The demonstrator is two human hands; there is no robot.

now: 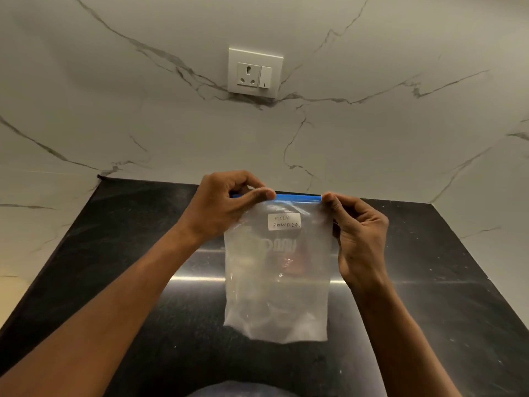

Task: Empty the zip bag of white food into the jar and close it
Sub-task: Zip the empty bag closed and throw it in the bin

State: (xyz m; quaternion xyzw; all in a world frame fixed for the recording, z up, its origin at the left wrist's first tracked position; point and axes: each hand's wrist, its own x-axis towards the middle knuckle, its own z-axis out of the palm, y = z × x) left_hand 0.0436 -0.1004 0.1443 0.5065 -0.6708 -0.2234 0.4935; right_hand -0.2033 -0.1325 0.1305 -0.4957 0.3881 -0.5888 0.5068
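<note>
Centre of frame: clear zip bag (276, 282) held upright above the dark counter (429, 282), hanging from its blue zip strip (297, 197). Left hand (226, 204) pinches the strip's left end, thumb over the front, fingers curled behind. Right hand (357, 239) pinches the right end between thumb and forefinger. White label (284, 221) on the bag reads "MILK POWDER". Bag looks mostly empty, faint white residue near the bottom. Something dark with reddish print shows blurred through the plastic; cannot tell if it is the jar. Wall socket (255, 72) upper centre on the marble wall (114, 110).
</note>
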